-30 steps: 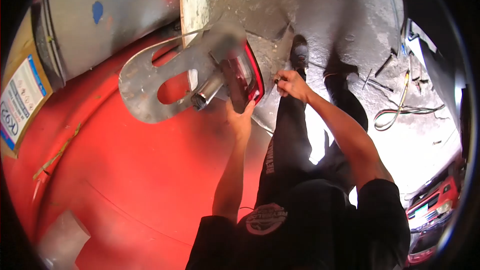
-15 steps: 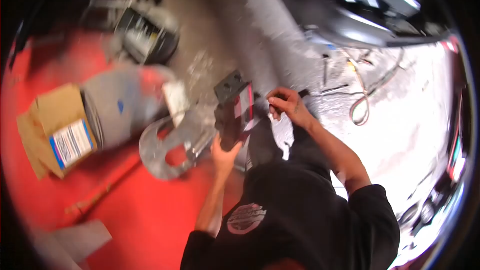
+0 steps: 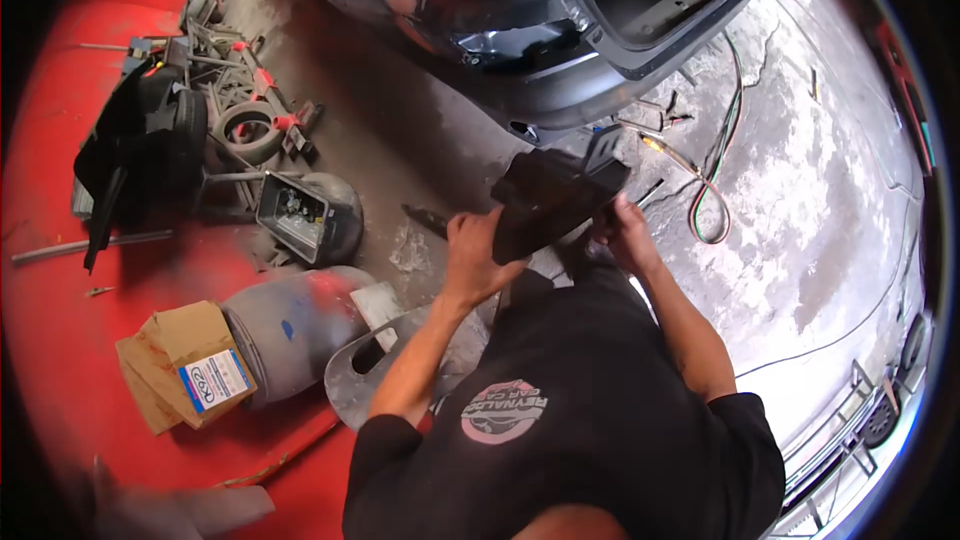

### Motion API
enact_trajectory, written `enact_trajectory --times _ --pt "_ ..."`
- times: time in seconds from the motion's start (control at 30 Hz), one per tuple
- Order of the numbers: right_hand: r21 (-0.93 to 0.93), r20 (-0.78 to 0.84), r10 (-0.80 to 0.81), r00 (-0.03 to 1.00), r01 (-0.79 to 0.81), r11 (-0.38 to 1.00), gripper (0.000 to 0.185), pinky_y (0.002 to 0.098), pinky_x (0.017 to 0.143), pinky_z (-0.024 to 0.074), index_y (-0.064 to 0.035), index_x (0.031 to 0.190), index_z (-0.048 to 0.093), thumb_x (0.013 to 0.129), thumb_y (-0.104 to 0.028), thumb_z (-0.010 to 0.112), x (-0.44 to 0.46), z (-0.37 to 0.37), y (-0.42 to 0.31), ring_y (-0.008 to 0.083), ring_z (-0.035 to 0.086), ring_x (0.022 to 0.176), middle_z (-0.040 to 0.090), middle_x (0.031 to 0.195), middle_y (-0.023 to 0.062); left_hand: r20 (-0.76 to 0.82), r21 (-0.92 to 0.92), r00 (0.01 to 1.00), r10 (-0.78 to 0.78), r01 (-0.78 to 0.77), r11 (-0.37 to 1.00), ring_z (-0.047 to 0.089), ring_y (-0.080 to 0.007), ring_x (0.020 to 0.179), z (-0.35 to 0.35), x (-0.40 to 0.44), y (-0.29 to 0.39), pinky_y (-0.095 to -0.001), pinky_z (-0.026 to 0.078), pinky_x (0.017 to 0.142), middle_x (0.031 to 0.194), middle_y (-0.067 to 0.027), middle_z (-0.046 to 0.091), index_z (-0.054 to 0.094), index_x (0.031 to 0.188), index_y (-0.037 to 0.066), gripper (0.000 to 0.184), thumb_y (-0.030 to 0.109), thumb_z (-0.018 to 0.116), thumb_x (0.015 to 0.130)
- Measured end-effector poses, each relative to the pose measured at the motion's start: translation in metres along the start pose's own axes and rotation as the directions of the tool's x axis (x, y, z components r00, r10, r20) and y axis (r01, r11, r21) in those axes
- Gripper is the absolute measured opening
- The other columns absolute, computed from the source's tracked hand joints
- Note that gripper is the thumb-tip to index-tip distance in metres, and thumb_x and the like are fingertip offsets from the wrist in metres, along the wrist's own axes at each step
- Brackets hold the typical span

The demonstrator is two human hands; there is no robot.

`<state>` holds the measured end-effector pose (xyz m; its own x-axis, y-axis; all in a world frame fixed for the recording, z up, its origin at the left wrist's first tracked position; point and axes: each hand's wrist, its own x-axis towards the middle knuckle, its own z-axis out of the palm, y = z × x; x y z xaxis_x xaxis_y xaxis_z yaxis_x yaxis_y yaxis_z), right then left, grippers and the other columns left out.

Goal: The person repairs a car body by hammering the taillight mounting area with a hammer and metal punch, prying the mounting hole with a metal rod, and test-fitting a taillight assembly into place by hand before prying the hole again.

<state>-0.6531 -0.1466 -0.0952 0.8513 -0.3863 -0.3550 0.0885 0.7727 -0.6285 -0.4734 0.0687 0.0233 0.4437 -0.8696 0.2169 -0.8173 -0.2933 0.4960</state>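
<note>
A dark, angular part (image 3: 550, 198) with a bracket-like end is held in front of my body; its exact kind cannot be made out. My left hand (image 3: 475, 258) grips its left side, with the thumb beneath and the fingers curled against the edge. At the opposite end, my right hand (image 3: 628, 235) is closed against the lower right corner, its fingertips partly hidden. Beyond the part stands a dark car body (image 3: 550, 70) with an open rear.
To the left lie a cardboard box (image 3: 180, 335), a grey drum (image 3: 290, 325) and a black open container (image 3: 295, 218). Farther off are a tyre ring (image 3: 250, 133) and scrap metal. A looped hose (image 3: 712, 225) crosses the pale floor on the right.
My right hand, earlier apart from the dark part, now holds its right end. The part has turned from upright to slanting sideways. My view has shifted, showing more of the car.
</note>
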Motion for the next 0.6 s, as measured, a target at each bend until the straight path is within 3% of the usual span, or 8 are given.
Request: enact_trajectory --times 0.13,0.2,0.3,0.33,0.4,0.47,0.53,0.6 --pt "0.234 0.062 -0.105 0.992 0.088 0.968 0.051 0.0304 0.062 0.0413 -0.0097 0.113 0.061 0.095 -0.057 0.063 -0.005 -0.003 -0.032 0.0144 0.05 0.069 0.059 0.086 0.0025 0.058 0.076 0.973 0.223 -0.227 0.971 0.062 -0.0319 0.103 -0.04 0.058 0.038 -0.0522 0.038 0.106 0.108 -0.0151 0.066 0.057 0.132 -0.003 0.081 0.028 0.088 0.063" --pt "0.221 -0.046 -0.165 0.985 0.171 0.96 0.045 0.0337 0.067 0.0464 -0.0083 0.119 0.063 0.096 -0.047 0.063 -0.011 0.009 -0.048 0.0165 0.06 0.08 0.067 0.101 0.0068 0.095 0.159 0.93 0.356 -0.368 0.916 0.062 -0.031 0.103 -0.08 0.086 0.067 -0.0545 0.037 0.108 0.108 -0.0142 0.066 0.057 0.131 -0.003 0.079 0.029 0.087 0.066" --pt "0.251 -0.042 -0.246 0.968 0.249 0.935 0.049 0.0364 0.076 0.0459 -0.0079 0.122 0.063 0.097 -0.05 0.061 -0.013 -0.011 -0.062 0.0193 0.06 0.089 0.067 0.107 0.0078 -0.16 0.142 0.837 0.523 -0.505 0.852 0.061 -0.0292 0.108 -0.132 0.106 0.101 -0.0558 0.035 0.112 0.113 -0.0134 0.066 0.057 0.133 0.001 0.07 0.041 0.075 0.079" --pt "0.26 -0.03 -0.271 0.962 0.27 0.927 0.05 0.0373 0.079 0.0457 -0.0078 0.123 0.063 0.097 -0.051 0.06 -0.013 -0.018 -0.066 0.0203 0.06 0.092 0.067 0.109 0.0082 -0.284 0.033 0.825 0.488 -0.501 0.865 0.061 -0.0292 0.111 -0.138 0.107 0.099 -0.0556 0.034 0.114 0.116 -0.0134 0.065 0.055 0.135 0.003 0.068 0.045 0.07 0.084" --pt "0.262 -0.023 -0.302 0.953 0.297 0.918 0.053 0.0391 0.084 0.0454 -0.0075 0.125 0.062 0.097 -0.052 0.059 -0.013 -0.025 -0.072 0.0221 0.06 0.097 0.067 0.113 0.0089 -0.479 -0.531 0.876 0.054 -0.338 0.778 0.058 -0.0311 0.118 -0.121 0.095 0.056 -0.0529 0.034 0.116 0.127 -0.0144 0.061 0.048 0.144 0.007 0.069 0.054 0.052 0.094" --pt "0.269 -0.022 -0.32 0.947 0.314 0.91 0.056 0.0409 0.09 0.045 -0.0072 0.128 0.062 0.097 -0.054 0.058 -0.01 -0.031 -0.067 0.024 0.061 0.103 0.067 0.117 0.0096 -0.326 -0.913 0.885 -0.332 -0.205 0.352 0.056 -0.0336 0.123 -0.098 0.092 0.025 -0.0511 0.036 0.116 0.136 -0.0159 0.056 0.039 0.149 0.01 0.072 0.063 0.037 0.101" --pt "0.305 0.001 -0.314 0.949 0.299 0.904 0.059 0.0427 0.095 0.0447 -0.007 0.13 0.062 0.097 -0.056 0.056 -0.002 -0.041 -0.05 0.0258 0.061 0.109 0.067 0.121 0.0103 -0.041 -0.975 0.867 -0.496 -0.143 -0.171 0.057 -0.0372 0.123 -0.065 0.101 0.017 -0.0508 0.043 0.112 0.142 -0.0183 0.049 0.03 0.151 0.01 0.078 0.07 0.03 0.101" --pt "0.358 0.053 -0.309 0.95 0.271 0.894 0.062 0.0445 0.101 0.0443 -0.0067 0.132 0.061 0.098 -0.058 0.055 0.009 -0.06 -0.025 0.0277 0.061 0.115 0.067 0.125 0.011 0.039 -0.99 0.86 -0.509 -0.036 -0.135 0.056 -0.0363 0.126 -0.048 0.107 -0.008 -0.0501 0.044 0.11 0.141 -0.0193 0.051 0.031 0.149 0.01 0.074 0.067 0.032 0.103"
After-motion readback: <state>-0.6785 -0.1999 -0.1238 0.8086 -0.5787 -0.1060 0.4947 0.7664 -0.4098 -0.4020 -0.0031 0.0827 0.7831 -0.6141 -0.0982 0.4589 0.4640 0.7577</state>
